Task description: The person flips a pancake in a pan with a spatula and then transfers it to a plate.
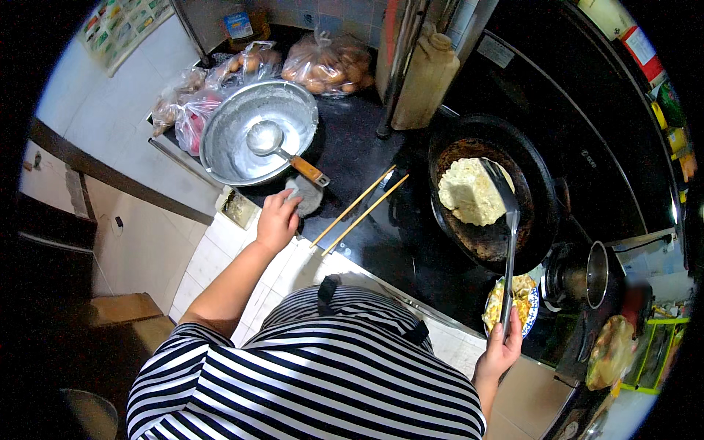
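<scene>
My right hand (499, 349) holds the handle of a slotted spatula (512, 236), whose dark blade rests on a pale round pancake (473, 192) in a black wok (448, 231). Under that handle stands a blue-patterned plate (532, 313) of yellow and white food. My left hand (279, 220) touches a greyish cloth (306, 197) at the counter's edge. Behind it is a metal basin (220, 129) with a ladle (265, 137) in it, the wooden handle over the rim. Two wooden chopsticks (360, 212) lie on the black counter between basin and wok.
Bags of eggs (328, 63) and other plastic bags (192, 115) stand behind the basin. A plastic jug (427, 82) is beside a metal post (404, 71). At the right are a glass-like round vessel (597, 274) and a green rack (657, 355). A small open container (236, 208) sits at the counter's left edge.
</scene>
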Demonstrator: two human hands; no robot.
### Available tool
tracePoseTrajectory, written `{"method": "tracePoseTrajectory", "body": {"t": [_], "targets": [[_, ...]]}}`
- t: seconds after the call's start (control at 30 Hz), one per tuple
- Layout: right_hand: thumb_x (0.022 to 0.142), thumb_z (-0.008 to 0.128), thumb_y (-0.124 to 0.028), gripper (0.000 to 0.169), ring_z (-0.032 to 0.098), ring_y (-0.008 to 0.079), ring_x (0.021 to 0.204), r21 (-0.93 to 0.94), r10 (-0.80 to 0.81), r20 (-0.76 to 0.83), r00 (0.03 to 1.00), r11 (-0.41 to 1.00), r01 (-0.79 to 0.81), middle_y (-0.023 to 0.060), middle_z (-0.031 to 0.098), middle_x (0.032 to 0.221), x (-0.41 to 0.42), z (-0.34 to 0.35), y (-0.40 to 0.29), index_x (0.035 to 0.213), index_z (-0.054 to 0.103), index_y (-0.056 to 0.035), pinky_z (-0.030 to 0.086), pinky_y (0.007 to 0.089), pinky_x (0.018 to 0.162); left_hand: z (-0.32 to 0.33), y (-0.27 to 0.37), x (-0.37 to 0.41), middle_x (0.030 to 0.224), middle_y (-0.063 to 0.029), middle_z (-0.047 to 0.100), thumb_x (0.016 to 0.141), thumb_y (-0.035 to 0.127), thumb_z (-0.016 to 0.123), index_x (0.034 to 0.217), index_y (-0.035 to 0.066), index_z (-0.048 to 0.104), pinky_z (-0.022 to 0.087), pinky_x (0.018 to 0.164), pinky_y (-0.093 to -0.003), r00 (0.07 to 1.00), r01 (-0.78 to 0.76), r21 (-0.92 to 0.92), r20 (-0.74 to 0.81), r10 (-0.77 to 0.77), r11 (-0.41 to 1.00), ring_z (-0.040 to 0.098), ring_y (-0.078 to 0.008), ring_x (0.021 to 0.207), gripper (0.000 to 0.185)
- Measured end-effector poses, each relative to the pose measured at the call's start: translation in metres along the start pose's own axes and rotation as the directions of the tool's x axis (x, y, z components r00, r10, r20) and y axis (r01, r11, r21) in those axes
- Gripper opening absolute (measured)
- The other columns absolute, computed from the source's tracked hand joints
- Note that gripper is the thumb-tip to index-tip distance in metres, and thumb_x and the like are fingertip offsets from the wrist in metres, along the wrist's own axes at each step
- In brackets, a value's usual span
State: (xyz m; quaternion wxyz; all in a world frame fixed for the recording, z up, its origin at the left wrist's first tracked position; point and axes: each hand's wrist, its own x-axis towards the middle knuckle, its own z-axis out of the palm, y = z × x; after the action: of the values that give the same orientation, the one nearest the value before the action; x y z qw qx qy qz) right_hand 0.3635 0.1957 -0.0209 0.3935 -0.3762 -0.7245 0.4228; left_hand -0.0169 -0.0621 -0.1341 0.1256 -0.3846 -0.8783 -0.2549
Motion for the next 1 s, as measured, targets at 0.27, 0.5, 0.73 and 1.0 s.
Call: {"method": "tracePoseTrajectory", "body": {"t": [0.27, 0.5, 0.73, 1.0], "targets": [[0.095, 0.047, -0.023, 0.031, 0.037, 0.0083, 0.038, 0.535, 0.440, 0.363, 0.821, 0.623, -0.571, 0.0031, 0.048, 0.060, 0.066, -0.047, -0.028, 0.118, 0.047, -0.0019, 0.028, 0.0191, 0.034, 0.052, 0.011, 0.031, 0.124, -0.0126, 0.048, 0.071, 0.007, 0.062, 0.106, 0.015, 0.062, 0.038, 0.089, -0.0453, 0.996, -0.044, 0.018, 0.082, 0.043, 0.999, 0.046, -0.0355, 0.109, 0.036], [0.094, 0.050, -0.030, 0.032, 0.043, 0.0068, 0.046, 0.181, 0.474, 0.217, 0.853, 0.839, -0.513, -0.0008, 0.051, 0.063, 0.085, -0.065, -0.038, 0.100, 0.058, 0.0007, 0.034, 0.0198, 0.042, 0.061, 0.014, 0.040, 0.131, -0.0096, 0.046, 0.072, 0.007, 0.062, 0.107, 0.016, 0.061, 0.033, 0.097, -0.0456, 0.996, -0.015, -0.003, 0.087, 0.015, 1.000, 0.042, -0.0344, 0.117, 0.036], [0.085, 0.064, -0.020, 0.029, 0.048, 0.0049, 0.062, -0.362, 0.489, 0.211, 0.846, 0.844, -0.397, -0.0012, 0.058, 0.075, 0.138, -0.108, -0.006, 0.108, 0.061, -0.0013, 0.040, 0.0198, 0.056, 0.059, 0.017, 0.039, 0.131, -0.0091, 0.046, 0.072, 0.007, 0.061, 0.106, 0.015, 0.062, 0.035, 0.094, -0.0454, 0.998, -0.045, 0.019, 0.054, 0.044, 0.999, 0.045, -0.0342, 0.115, 0.035], [0.086, 0.060, -0.029, 0.029, 0.062, 0.0183, 0.056, -0.956, 0.436, 0.231, 0.870, 0.266, 0.121, 0.0112, 0.063, 0.067, 0.191, -0.099, -0.077, 0.102, 0.066, -0.0051, 0.048, 0.0317, 0.060, 0.057, 0.019, 0.041, 0.132, -0.0090, 0.044, 0.075, 0.009, 0.060, 0.106, 0.015, 0.062, 0.036, 0.093, -0.0447, 0.996, -0.038, 0.034, 0.083, 0.035, 0.999, 0.046, -0.0352, 0.111, 0.032]]}}
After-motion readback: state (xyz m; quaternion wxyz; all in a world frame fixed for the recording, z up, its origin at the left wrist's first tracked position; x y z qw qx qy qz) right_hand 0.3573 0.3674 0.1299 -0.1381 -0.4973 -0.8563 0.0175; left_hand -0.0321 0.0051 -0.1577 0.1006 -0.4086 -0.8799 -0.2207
